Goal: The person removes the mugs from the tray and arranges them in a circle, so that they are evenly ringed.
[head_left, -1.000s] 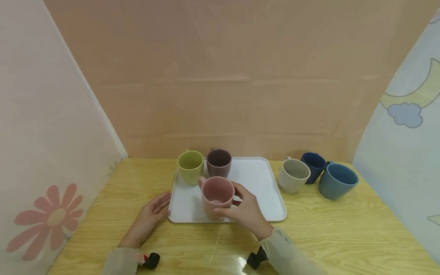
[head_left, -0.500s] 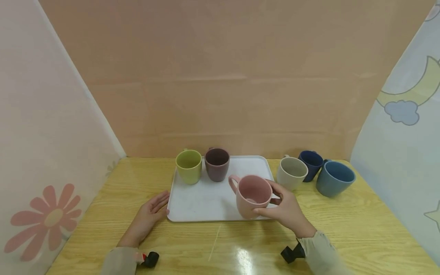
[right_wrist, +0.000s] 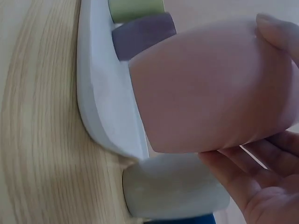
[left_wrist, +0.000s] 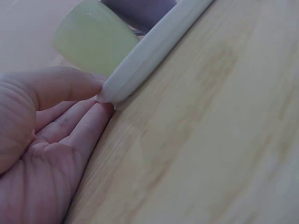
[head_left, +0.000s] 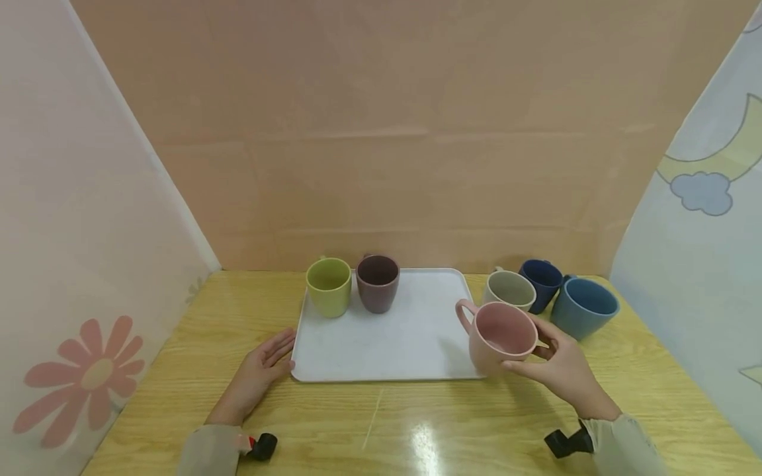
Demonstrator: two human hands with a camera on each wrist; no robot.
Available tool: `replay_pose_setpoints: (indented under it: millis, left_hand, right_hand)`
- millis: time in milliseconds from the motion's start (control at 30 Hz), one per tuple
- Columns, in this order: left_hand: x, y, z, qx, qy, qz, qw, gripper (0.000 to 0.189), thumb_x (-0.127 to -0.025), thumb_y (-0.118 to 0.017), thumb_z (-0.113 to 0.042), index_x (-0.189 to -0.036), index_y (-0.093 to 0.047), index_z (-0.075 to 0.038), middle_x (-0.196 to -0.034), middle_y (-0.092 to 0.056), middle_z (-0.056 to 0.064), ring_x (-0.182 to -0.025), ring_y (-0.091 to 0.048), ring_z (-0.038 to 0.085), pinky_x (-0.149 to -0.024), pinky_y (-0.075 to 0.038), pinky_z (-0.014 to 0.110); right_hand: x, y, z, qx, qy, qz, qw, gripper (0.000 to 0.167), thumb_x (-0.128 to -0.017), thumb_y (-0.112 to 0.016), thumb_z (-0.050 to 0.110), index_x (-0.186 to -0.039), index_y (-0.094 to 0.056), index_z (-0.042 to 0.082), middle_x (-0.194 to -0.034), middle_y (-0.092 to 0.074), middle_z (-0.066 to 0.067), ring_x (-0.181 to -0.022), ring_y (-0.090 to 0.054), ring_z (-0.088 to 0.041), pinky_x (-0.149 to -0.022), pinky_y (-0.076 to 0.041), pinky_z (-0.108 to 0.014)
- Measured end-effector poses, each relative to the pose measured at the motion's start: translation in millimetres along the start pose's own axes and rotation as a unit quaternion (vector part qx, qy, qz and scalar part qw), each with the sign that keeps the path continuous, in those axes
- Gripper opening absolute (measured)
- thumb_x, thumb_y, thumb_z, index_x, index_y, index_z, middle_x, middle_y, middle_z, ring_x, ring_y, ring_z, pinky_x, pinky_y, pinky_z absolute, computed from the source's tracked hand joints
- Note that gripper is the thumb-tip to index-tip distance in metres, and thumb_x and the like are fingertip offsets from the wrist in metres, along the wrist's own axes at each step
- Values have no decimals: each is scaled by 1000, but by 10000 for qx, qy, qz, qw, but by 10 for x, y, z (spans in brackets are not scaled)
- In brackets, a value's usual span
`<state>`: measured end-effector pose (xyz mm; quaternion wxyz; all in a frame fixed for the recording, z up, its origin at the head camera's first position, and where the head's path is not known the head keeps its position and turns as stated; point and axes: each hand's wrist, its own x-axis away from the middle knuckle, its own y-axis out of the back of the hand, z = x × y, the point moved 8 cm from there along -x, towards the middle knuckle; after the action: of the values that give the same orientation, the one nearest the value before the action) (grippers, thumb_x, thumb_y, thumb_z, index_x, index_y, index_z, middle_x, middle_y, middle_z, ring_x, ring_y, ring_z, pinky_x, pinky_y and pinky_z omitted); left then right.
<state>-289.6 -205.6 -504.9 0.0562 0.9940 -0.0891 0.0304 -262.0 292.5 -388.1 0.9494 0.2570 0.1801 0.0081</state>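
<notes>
My right hand (head_left: 562,370) grips a pink two-handled mug (head_left: 502,337), fingers and thumb around its right side. The mug hangs tilted over the tray's near right corner, in front of an off-white mug (head_left: 510,289). In the right wrist view the pink mug (right_wrist: 210,88) is raised above the table. My left hand (head_left: 262,371) lies on the table at the left edge of a white tray (head_left: 387,347), fingers fairly straight. Thumb and fingertips touch the tray's corner in the left wrist view. On the tray stand a yellow-green mug (head_left: 329,294) and a purple-brown mug (head_left: 378,291).
Right of the tray, a dark blue mug (head_left: 543,291) and a wider teal-blue mug (head_left: 583,311) stand close by the off-white one. The wooden table (head_left: 297,430) is bounded by a tan backdrop (head_left: 381,165) and patterned side panels.
The right hand has carried the pink mug rightward, from the tray's middle to above its near right corner. The left hand has stayed at the tray's left edge.
</notes>
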Motion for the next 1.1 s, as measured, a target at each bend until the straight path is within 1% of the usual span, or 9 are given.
replay_pose_setpoints:
  millis: [67, 133, 333, 533, 600, 733, 800, 1000, 1100]
  left_hand:
    - [2, -4, -15, 16, -52, 13, 10000, 72, -96, -68, -5, -157, -30, 0, -161, -34, 17, -147, -33, 31, -100, -41, 11]
    - [2, -11, -23, 46, -77, 40, 10000, 72, -97, -67, -4, -157, -29, 1, -162, -33, 18, -148, -32, 32, -100, -41, 11]
    - [5, -20, -32, 91, -81, 36, 9999, 72, -96, -67, -4, -157, -30, 1, -161, -33, 18, -147, -32, 32, -101, -41, 11]
    - [2, -19, -27, 92, -70, 8, 9999, 71, -96, -67, -3, -157, -31, 1, -161, -34, 18, -147, -32, 32, -101, -41, 11]
    - [3, -17, -27, 101, -70, -7, 9999, 71, -96, -67, -2, -156, -31, 2, -161, -34, 18, -147, -33, 32, -101, -41, 11]
    - [-3, -20, -24, 113, -68, 4, 9999, 71, -96, -67, -3, -157, -31, 2, -161, -34, 19, -147, -33, 32, -100, -41, 11]
    - [-7, -18, -16, 118, -56, 6, 9999, 71, -96, -67, -3, -157, -31, 1, -161, -35, 19, -147, -33, 31, -100, -41, 11]
    - [-4, -19, -6, 119, -58, 32, 9999, 71, -97, -67, -4, -157, -30, 1, -161, -34, 18, -147, -33, 31, -101, -41, 11]
    - [0, -19, -1, 119, -62, 36, 9999, 71, -97, -67, -4, -157, -30, 1, -161, -34, 18, -147, -32, 31, -101, -41, 11]
  right_hand:
    - [26, 60, -38, 19, -32, -40, 10000, 83, -72, -90, -1, -144, -50, -2, -125, -58, 24, -107, -59, 7, -82, -54, -13]
    - [44, 113, -70, -16, -41, -53, 10000, 83, -73, -89, -3, -145, -49, -3, -126, -57, 26, -108, -58, 7, -83, -54, -13]
    - [71, 250, -180, -130, 31, -88, 9999, 84, -74, -85, -11, -148, -46, -3, -129, -57, 23, -110, -58, 6, -84, -53, -12]
    - [101, 347, -331, -270, -15, -102, 9996, 84, -75, -81, -15, -149, -46, 0, -131, -57, 24, -112, -58, 8, -85, -51, -10]
    - [106, 364, -369, -322, 1, -85, 9994, 84, -75, -80, -17, -150, -45, 0, -132, -57, 24, -113, -57, 8, -85, -51, -10]
    - [111, 386, -434, -182, 96, -33, 9998, 84, -74, -81, -16, -149, -46, -1, -132, -56, 25, -112, -57, 9, -85, -51, -10]
    - [112, 384, -465, -195, 155, 2, 9997, 84, -74, -81, -16, -148, -46, -2, -132, -56, 25, -112, -57, 8, -85, -52, -11]
    - [102, 338, -561, -731, 322, 139, 9967, 83, -73, -77, -23, -147, -46, -5, -133, -59, 19, -113, -59, 4, -87, -51, -11]
    - [91, 311, -606, -773, 340, 167, 9963, 83, -73, -77, -23, -147, -47, -4, -133, -59, 20, -113, -58, 5, -88, -50, -10]
